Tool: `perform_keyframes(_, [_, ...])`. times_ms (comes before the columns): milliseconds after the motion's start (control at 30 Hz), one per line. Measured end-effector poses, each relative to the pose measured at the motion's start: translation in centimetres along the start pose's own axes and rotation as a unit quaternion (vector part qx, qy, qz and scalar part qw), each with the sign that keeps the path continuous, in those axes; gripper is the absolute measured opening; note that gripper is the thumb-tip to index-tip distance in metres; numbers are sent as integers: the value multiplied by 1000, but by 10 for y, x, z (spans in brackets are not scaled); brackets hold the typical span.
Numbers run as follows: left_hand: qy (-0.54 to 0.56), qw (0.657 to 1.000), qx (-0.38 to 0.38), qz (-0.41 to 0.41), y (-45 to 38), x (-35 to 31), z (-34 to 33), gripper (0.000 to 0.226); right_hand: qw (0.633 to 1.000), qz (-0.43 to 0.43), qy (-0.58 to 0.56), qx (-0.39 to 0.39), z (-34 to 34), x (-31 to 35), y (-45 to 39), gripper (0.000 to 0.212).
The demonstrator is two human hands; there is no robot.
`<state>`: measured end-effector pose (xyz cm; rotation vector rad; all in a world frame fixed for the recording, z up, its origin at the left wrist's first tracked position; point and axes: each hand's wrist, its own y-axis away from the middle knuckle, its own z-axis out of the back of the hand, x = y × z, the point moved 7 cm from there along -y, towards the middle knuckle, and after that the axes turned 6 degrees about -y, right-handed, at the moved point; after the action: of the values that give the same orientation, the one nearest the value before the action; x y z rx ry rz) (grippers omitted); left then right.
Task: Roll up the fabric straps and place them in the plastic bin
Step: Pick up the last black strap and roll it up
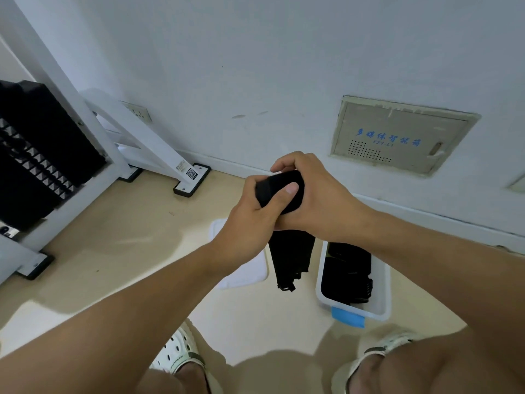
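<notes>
Both hands hold one black fabric strap (289, 257) in front of me, above the floor. Its upper part is wound into a roll between my palms. My left hand (250, 220) grips the roll from the left, thumb pressed on its front. My right hand (315, 194) curls round it from above and the right. The loose end hangs down below the hands. On the floor at the right stands a white plastic bin (382, 291) with a blue latch, holding several black straps (346, 271).
A white lid (247, 274) lies flat on the floor left of the bin. White desk legs (159, 146) and a black computer case (37, 155) stand at the left. A wall with a beige panel (397, 135) lies ahead. My feet in white clogs are at the bottom.
</notes>
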<state>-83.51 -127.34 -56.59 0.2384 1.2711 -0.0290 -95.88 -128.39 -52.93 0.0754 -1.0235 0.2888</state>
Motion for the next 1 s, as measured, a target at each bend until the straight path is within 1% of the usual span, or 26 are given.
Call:
perform_keyframes(67, [32, 999, -8, 14, -1, 1, 2, 41, 999, -11, -33, 7, 3, 0, 0, 87])
perform_keyframes(133, [67, 997, -22, 23, -4, -1, 7, 44, 995, -24, -93, 2, 5, -2, 0, 95])
perform_keyframes(200, [101, 993, -50, 29, -6, -4, 16, 42, 982, -49, -183, -20, 7, -7, 1, 91])
perform_keyframes(233, [114, 991, -65, 32, -7, -6, 20, 41, 974, -66, -212, -31, 7, -12, 1, 86])
perform_keyframes(267, [125, 989, -76, 35, -7, -6, 23, 41, 972, -76, -218, -34, 4, -14, 2, 80])
perform_keyframes(367, [129, 987, -93, 27, -6, -6, 23, 41, 987, -68, -144, -16, -13, -13, 6, 65])
perform_keyframes(433, [125, 986, -107, 18, -5, -3, 21, 41, 992, -72, -105, -8, -21, -10, 9, 65])
perform_keyframes(500, [119, 986, -121, 9, -4, -3, 21, 40, 992, -96, -80, -11, -24, -11, 11, 68])
perform_keyframes(633, [91, 987, -130, -15, 1, -7, 17, 41, 990, -106, -84, -25, -29, -11, 12, 73])
perform_keyframes(700, [99, 986, -134, -10, 3, -6, 12, 46, 990, -105, -84, -30, -33, -13, 11, 75])
perform_keyframes(767, [108, 985, -136, 3, 3, -3, 10, 46, 992, -91, -76, -34, -34, -13, 9, 76])
perform_keyframes(833, [122, 983, -137, 14, 0, -1, 13, 41, 993, -70, -89, -41, -31, -10, 7, 75])
perform_keyframes(933, [140, 980, -138, 26, -5, 2, 18, 39, 990, -42, -116, -62, -21, -10, 5, 64])
perform_keyframes(1000, [139, 980, -136, 28, -6, 1, 20, 39, 991, -38, -112, -55, -15, -13, 4, 65])
